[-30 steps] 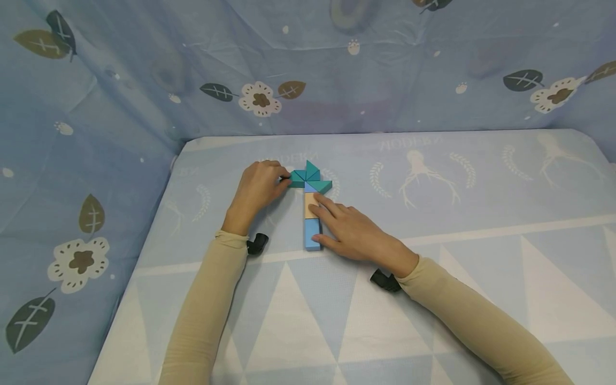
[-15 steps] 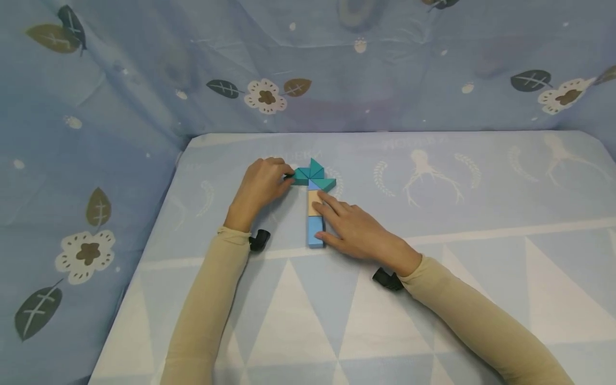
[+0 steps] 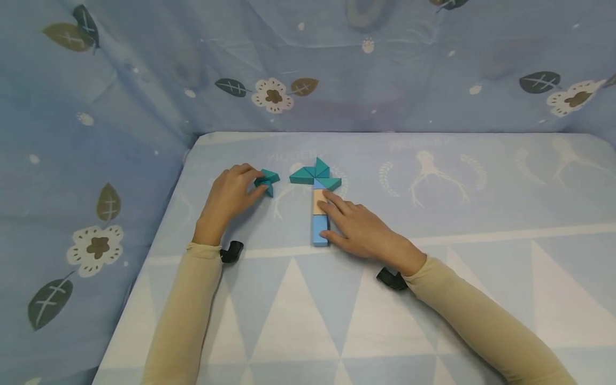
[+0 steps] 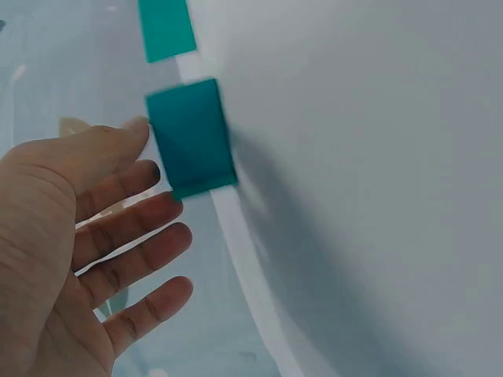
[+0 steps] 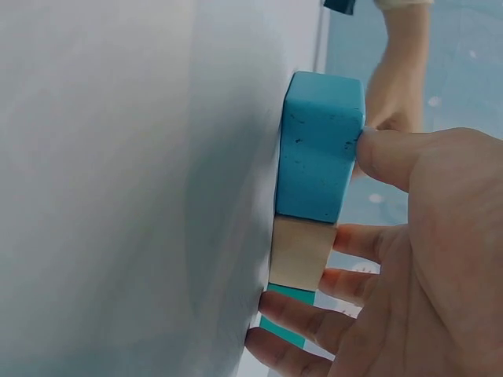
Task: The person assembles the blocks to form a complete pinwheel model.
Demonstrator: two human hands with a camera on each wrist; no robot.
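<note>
A pinwheel-like shape of teal triangular blocks (image 3: pixel 303 175) lies flat on the cloth-covered table. Below it run a small blue-violet triangle (image 3: pixel 318 184), a beige block (image 3: pixel 318 202) and a light blue block (image 3: pixel 320 230) in a straight column. My left hand (image 3: pixel 230 195), left of the pinwheel, pinches teal triangular blocks (image 3: pixel 270 175) between thumb and fingertips. The left wrist view shows one teal block (image 4: pixel 192 137) at the thumb and fingertips. My right hand (image 3: pixel 361 230) lies along the column's right side, fingers extended against the beige block and thumb at the light blue block (image 5: pixel 321 149).
The table has a pale cloth (image 3: pixel 385 321) printed with triangles and deer heads. A blue curtain (image 3: pixel 192 64) with flowers and leaves rises behind it and along the left. Black wrist devices (image 3: pixel 232 251) hang under both wrists.
My left hand has moved left from the pinwheel with teal blocks at its fingertips, baring the pinwheel's left arm. The right hand keeps its place on the column; the head view has shifted slightly.
</note>
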